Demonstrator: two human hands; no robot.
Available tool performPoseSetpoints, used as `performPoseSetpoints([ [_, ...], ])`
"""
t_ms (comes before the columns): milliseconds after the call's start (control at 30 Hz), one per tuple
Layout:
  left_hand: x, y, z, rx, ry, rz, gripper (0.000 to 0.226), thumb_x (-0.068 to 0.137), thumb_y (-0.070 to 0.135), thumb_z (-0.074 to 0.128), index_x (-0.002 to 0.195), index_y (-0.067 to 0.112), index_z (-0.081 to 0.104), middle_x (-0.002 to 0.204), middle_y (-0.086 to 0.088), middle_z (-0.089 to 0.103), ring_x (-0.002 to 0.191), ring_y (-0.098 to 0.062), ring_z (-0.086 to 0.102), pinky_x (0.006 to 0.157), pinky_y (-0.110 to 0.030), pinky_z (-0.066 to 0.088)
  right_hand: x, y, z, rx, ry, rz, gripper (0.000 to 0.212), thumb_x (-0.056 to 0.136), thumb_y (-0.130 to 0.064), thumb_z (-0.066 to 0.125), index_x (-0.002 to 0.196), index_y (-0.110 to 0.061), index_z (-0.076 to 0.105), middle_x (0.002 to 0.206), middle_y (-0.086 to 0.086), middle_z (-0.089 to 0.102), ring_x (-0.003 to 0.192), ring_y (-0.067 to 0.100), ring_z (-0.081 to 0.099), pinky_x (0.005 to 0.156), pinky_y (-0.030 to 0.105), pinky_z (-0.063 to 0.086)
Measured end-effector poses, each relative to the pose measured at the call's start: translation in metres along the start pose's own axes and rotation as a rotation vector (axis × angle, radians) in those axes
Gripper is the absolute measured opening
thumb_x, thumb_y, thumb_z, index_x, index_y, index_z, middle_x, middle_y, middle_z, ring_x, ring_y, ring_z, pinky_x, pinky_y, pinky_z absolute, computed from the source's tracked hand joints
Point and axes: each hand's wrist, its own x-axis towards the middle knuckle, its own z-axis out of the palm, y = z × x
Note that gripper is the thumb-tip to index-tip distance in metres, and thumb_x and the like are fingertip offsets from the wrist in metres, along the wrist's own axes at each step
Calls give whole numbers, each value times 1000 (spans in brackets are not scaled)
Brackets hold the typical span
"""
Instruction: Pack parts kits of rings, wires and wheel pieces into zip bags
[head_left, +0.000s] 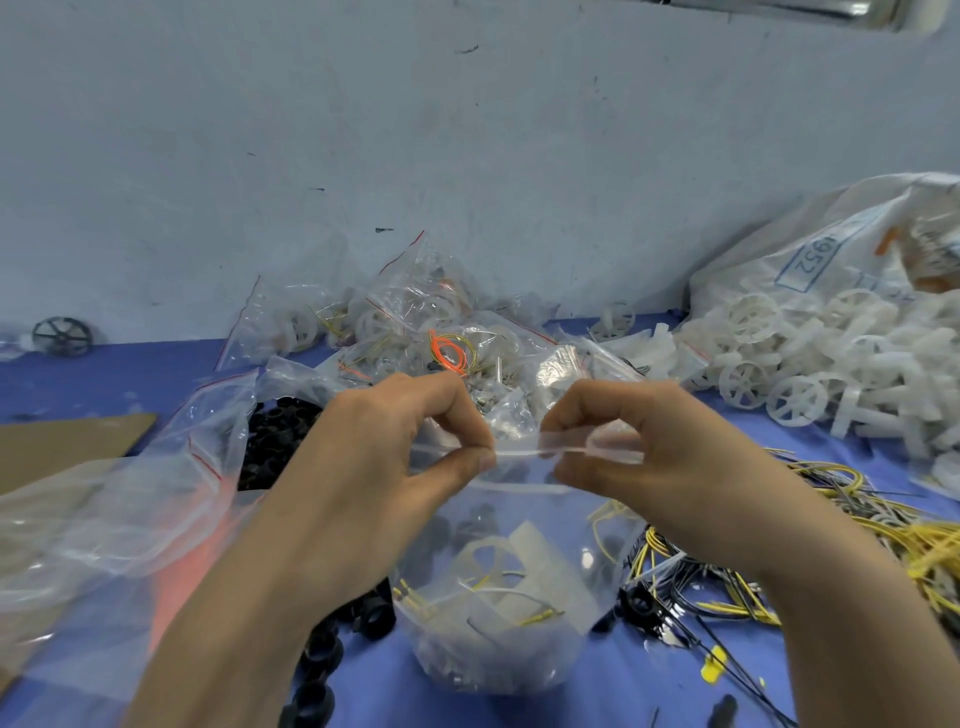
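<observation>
— Is that kit done?

— Looks it. The zip bag hangs over the blue table between the two hands, with a white wheel piece, thin wires and dark rings inside. The left hand and the right hand each pinch the zip strip between thumb and curled fingers, close together.

— So, sealing it?

— I'd say so. It's best to line up both lips, then press along from one pinch outward so no wire end catches in the track. The load's heavy; a half-shut seal could pop.
</observation>
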Motion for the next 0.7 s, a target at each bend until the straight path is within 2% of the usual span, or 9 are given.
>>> performPoseSetpoints([
  [100,0,0,2,-48,7,3,16,81,25,77,76,28,61,80,13,70,81,-11,66,75,-38,49,-4,-8,1,-324,-17,45,14,81,-42,67,93,-40,60,94,-19,59,95,2,50,98,32,38],
  [167,0,3,5,-47,22,22,14,76,32,69,82,30,57,83,17,69,80,-9,67,74,-39,50,-6,-13,3,-605,21,89,22,84,-55,56,103,-43,55,100,-21,53,109,5,42,114,46,16],
  [233,1,7,9,-39,38,51,14,74,32,66,81,30,55,83,18,68,79,-6,66,74,-36,49,-7,-18,6,-651,73,35,19,87,-51,54,103,-41,57,98,-20,54,114,6,40,115,49,4],
  [300,2,9,10,-30,49,80,13,74,31,66,80,28,54,82,17,68,77,-7,66,72,-34,47,-5,-21,9,-464,136,-88,7,86,-39,63,92,-35,65,82,-20,56,97,3,48,105,29,27],
  [333,3,9,10,-27,51,86,13,75,31,67,78,26,55,82,16,68,77,-9,66,72,-35,47,-3,-22,9,-362,163,-120,2,84,-33,67,85,-32,68,77,-19,56,85,0,50,89,16,34],
  [367,2,9,9,-28,48,92,12,76,31,67,76,25,57,81,14,68,77,-12,66,71,-36,48,-2,-22,9,-291,174,-124,2,82,-28,70,80,-30,69,75,-17,58,81,1,51,78,13,36],
  [433,3,8,7,-51,43,108,10,77,28,68,73,24,59,80,11,68,78,-13,66,69,-33,50,-1,-19,8,-201,162,-117,7,79,-22,73,76,-27,70,73,-16,63,81,-2,53,72,9,38],
  [533,2,7,5,-102,40,103,8,77,25,68,80,28,60,81,15,66,82,-6,67,65,-15,50,-3,-15,4,-136,135,-123,12,77,-17,74,73,-26,69,70,-17,64,78,-8,54,71,3,37],
  [700,1,1,1,-157,6,37,25,75,32,67,97,38,59,82,11,65,84,-9,68,72,-13,50,-2,-13,2,-123,93,-146,19,76,-17,74,70,-31,64,71,-18,64,78,-7,56,71,4,37],
])
